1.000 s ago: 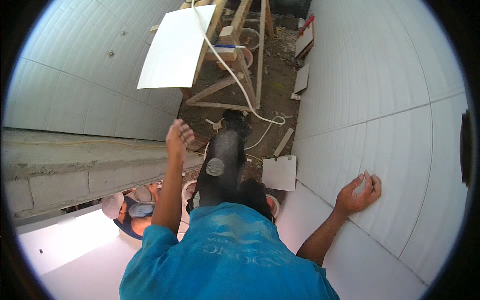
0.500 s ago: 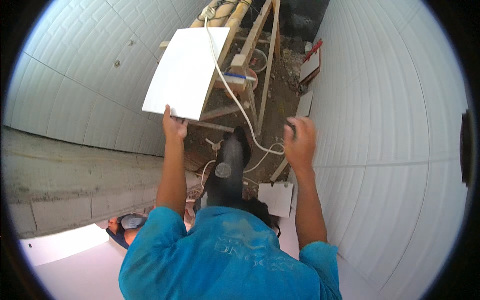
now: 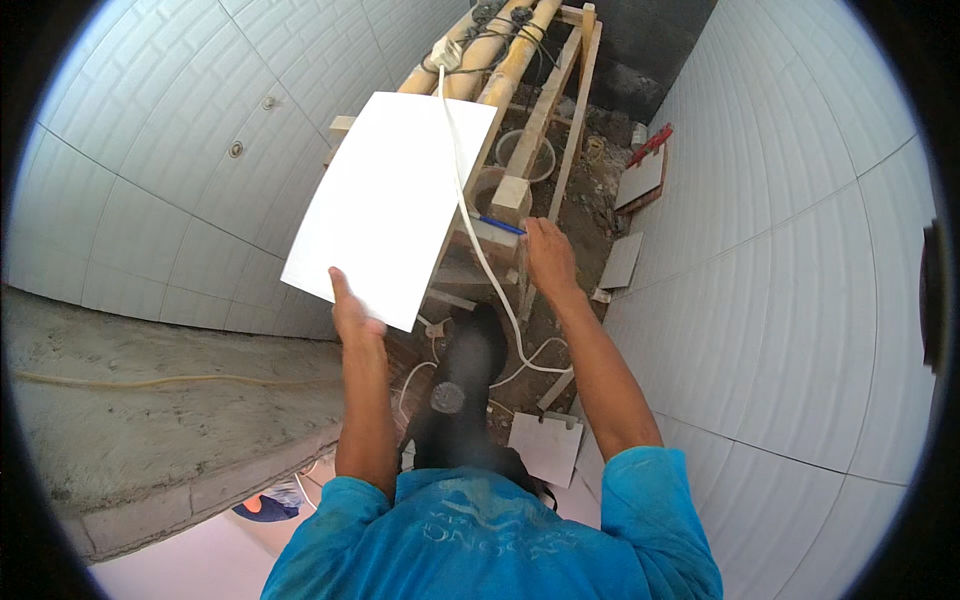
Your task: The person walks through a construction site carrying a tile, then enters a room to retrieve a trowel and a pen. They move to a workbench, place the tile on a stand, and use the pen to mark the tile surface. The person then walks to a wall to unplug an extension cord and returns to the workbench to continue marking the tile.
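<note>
My left hand (image 3: 355, 312) grips the near edge of a white rectangular tile (image 3: 390, 200), thumb on top and fingers hidden below. The tile's far part lies over the wooden poles of a trestle. My right hand (image 3: 550, 260) is closed at the right end of a slim blue pen (image 3: 500, 225), over the trestle's near wooden part; the fingers cover the pen's other end. A white cable (image 3: 458, 150) runs down from a white socket block (image 3: 446, 54) across the tile's right side, then curves toward the floor.
The wooden trestle (image 3: 545, 110) stands ahead, with a round bucket (image 3: 530, 153) inside it. White tiled walls rise on both sides. Along the right wall are a tile piece (image 3: 622, 260) and a red-handled tool (image 3: 650, 145). A notched tile (image 3: 545, 447) lies on the floor. A grey ledge (image 3: 180, 420) is at left.
My right hand has moved forward and left from beside the right wall and taken hold of the pen. My left hand stays on the tile. The view has shifted.
</note>
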Demonstrator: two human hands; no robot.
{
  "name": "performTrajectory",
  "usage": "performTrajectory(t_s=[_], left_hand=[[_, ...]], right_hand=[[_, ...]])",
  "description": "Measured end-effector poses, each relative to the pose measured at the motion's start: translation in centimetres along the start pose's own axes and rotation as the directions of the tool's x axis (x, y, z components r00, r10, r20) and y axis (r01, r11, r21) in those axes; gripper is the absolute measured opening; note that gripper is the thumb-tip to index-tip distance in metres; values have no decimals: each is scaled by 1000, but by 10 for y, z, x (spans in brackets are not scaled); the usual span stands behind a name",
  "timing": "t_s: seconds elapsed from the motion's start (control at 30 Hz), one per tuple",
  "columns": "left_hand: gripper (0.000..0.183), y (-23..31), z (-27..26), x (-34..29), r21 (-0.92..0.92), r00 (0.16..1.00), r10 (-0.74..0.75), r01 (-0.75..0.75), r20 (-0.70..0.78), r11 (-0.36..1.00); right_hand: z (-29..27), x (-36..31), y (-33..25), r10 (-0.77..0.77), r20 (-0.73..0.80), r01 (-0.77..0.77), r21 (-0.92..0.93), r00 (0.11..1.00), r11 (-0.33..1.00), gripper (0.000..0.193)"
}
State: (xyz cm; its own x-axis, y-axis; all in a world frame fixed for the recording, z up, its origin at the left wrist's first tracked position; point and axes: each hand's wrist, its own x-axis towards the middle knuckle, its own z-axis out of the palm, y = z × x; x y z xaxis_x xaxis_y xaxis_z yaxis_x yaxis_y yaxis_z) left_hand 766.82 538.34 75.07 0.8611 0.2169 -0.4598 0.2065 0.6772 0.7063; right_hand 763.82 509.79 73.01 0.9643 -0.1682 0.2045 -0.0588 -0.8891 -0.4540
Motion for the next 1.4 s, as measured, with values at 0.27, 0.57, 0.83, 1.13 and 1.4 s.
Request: performTrajectory(t_s=[0.27,0.57,0.83,1.13,1.4], left_hand=[[61,18,-7,-1,56,996,92,-92,-5,994],[58,16,11,37,86,993,118,-117,-11,989],[53,14,38,32,130,975,191,-176,-117,976],[59,24,67,15,232,977,84,-37,-195,972],[59,29,54,25,83,891,-84,134,-445,987]], right_hand=[[-42,-82,3,246,22,-243,-101,969,965,22],[-56,-96,32,408,-100,-360,314,908,879,18],[-59,58,27,514,-93,-405,502,853,764,32],[20,337,84,624,82,-518,646,777,560,79],[52,386,79,421,314,-431,875,851,221,35]])
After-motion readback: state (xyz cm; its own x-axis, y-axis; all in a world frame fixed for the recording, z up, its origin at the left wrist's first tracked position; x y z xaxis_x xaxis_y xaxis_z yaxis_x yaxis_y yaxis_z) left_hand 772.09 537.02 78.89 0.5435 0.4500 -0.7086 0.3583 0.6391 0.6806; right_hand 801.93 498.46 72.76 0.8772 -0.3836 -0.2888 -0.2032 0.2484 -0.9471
